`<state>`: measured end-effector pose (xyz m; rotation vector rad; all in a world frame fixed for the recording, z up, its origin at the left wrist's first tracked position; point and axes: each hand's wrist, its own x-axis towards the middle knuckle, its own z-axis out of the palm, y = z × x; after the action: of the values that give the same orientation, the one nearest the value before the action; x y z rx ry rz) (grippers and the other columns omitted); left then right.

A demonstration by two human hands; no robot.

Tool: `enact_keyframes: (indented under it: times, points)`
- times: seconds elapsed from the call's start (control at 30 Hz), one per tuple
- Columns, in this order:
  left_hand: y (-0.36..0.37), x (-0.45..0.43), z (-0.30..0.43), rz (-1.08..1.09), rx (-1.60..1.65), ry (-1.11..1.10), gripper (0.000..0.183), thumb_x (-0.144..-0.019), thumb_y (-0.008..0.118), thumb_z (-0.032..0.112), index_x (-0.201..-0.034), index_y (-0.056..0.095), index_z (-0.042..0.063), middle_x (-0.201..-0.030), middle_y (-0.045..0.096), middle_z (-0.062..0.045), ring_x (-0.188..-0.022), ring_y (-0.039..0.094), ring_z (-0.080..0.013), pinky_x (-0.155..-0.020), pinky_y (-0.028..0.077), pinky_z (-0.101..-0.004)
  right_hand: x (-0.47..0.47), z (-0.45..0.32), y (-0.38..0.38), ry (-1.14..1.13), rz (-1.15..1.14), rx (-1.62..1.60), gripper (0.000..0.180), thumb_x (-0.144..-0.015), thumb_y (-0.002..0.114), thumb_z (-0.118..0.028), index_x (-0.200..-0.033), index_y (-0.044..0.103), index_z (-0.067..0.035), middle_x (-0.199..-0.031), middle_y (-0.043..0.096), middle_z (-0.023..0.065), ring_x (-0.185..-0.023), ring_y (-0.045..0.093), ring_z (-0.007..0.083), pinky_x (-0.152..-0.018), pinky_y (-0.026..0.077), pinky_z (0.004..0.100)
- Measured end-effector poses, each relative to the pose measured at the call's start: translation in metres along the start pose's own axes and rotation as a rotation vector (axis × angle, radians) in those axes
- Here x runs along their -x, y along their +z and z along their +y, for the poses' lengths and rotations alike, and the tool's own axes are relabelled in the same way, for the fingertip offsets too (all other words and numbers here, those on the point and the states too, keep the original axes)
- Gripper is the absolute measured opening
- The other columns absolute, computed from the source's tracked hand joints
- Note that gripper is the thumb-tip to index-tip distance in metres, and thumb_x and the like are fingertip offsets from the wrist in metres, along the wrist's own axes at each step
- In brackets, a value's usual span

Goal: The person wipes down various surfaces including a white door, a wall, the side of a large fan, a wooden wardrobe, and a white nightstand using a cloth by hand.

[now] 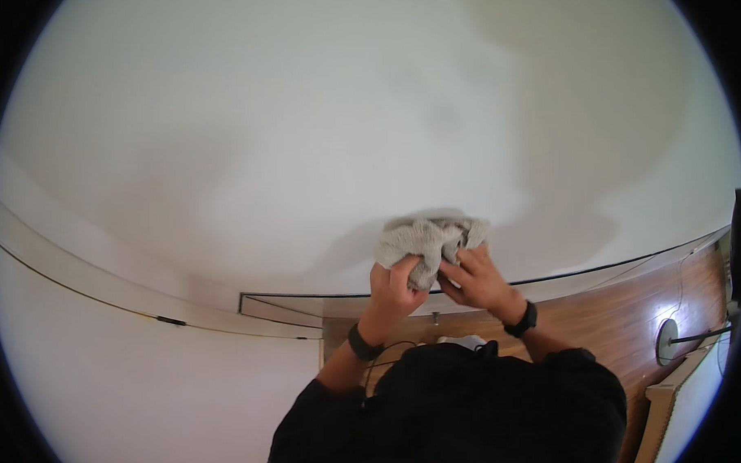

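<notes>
A crumpled, light grey-beige cloth (416, 242) is bunched between my two hands, in front of a broad white wall (325, 138). My left hand (399, 287) grips its lower left part, the thumb pressed into the folds. At the cloth's right side, my right hand (476, 275) has its fingers curled on the fabric; some fingertips are hidden in the folds. Dark bands circle both wrists. Whether the cloth touches the wall cannot be told.
A dark-edged ledge or baseboard (344, 297) runs below the white surface. Under it lies wooden flooring (557, 305) with thin cables. At the right are a round stand base (667, 343) with a dark pole and a piece of furniture with a pale top (685, 408).
</notes>
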<state>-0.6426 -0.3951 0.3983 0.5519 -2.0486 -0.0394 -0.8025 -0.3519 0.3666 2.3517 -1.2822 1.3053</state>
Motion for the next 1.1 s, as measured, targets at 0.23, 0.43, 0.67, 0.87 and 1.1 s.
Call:
enact_keyframes:
  times: [0.23, 0.43, 0.67, 0.87, 1.1]
  points:
    - [-0.031, -0.030, -0.008, 0.296, 0.045, -0.155, 0.042, -0.058, 0.068, 0.005, -0.094, 0.048, 0.003, -0.087, 0.053, -0.015, -0.074, 0.052, -0.0354, -0.064, 0.043, -0.0386, -0.068, -0.029, 0.011, -0.101, 0.218, 0.175, 0.045, -0.063, 0.066, -0.018, -0.106, 0.055, -0.016, -0.093, 0.048, 0.0048, -0.079, 0.045, 0.0197, -0.065, 0.033, 0.0331]
    - [-0.008, 0.041, -0.035, 0.103, 0.004, -0.222, 0.041, -0.058, 0.068, 0.010, -0.093, 0.047, 0.003, -0.085, 0.052, -0.018, -0.072, 0.052, -0.0360, -0.060, 0.044, -0.0404, 0.012, -0.007, 0.080, -0.101, 0.029, 0.308, 0.028, -0.062, 0.065, -0.023, -0.088, 0.057, -0.017, -0.076, 0.050, 0.0009, -0.066, 0.049, 0.0178, -0.063, 0.038, 0.0335]
    - [0.009, 0.125, -0.062, -0.197, 0.082, -0.557, 0.044, -0.063, 0.064, 0.013, -0.100, 0.045, 0.000, -0.091, 0.048, -0.023, -0.081, 0.049, -0.0404, -0.064, 0.043, -0.0436, 0.054, -0.014, 0.111, -0.083, -0.341, 0.235, 0.016, -0.066, 0.062, -0.018, -0.080, 0.056, -0.013, -0.078, 0.055, 0.0000, -0.074, 0.052, 0.0170, -0.072, 0.040, 0.0354]
    - [0.000, 0.124, -0.063, -0.097, 0.208, -0.585, 0.041, -0.063, 0.065, 0.010, -0.099, 0.047, 0.002, -0.089, 0.052, -0.019, -0.080, 0.050, -0.0372, -0.069, 0.042, -0.0396, 0.047, -0.017, 0.103, -0.093, -0.355, 0.126, 0.033, -0.064, 0.060, -0.013, -0.096, 0.055, -0.014, -0.096, 0.054, 0.0031, -0.087, 0.050, 0.0176, -0.085, 0.037, 0.0386]
    - [-0.018, 0.084, -0.062, 0.026, 0.213, -0.409, 0.037, -0.060, 0.066, 0.006, -0.093, 0.049, 0.002, -0.085, 0.053, -0.017, -0.077, 0.051, -0.0344, -0.066, 0.041, -0.0384, 0.005, -0.022, 0.077, -0.124, -0.290, 0.244, 0.047, -0.062, 0.061, -0.014, -0.109, 0.053, -0.019, -0.102, 0.052, -0.0015, -0.088, 0.049, 0.0162, -0.086, 0.036, 0.0368]
